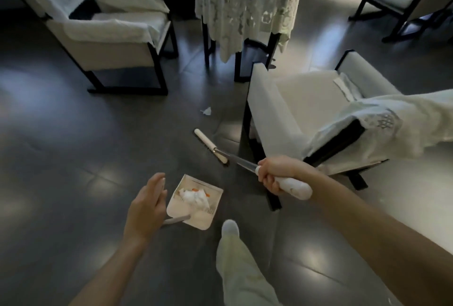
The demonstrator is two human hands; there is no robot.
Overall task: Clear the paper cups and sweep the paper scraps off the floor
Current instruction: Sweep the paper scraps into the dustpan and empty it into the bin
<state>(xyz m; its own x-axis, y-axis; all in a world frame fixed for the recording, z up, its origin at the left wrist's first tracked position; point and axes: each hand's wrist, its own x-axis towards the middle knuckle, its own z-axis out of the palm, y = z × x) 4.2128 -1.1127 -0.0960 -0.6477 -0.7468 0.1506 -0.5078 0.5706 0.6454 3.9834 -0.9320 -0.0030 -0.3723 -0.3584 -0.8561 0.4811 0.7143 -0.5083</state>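
A white dustpan (196, 217) stands on the dark floor with crumpled white paper (195, 196) and small orange bits in it. Its grey handle (176, 220) points toward my left hand (144, 210), which hovers just beside it with fingers straight, holding nothing. My right hand (277, 173) grips the white handle of a broom (294, 187); its metal shaft runs down-left to the narrow white broom head (210, 146) on the floor. One white paper scrap (206, 111) lies on the floor beyond the broom head. No paper cup shows.
A white armchair (306, 114) stands close on the right, another armchair (103, 31) at back left. A round glass-topped table (247, 6) with a lace cloth is at the back centre. My leg and socked foot (230, 228) are right of the dustpan.
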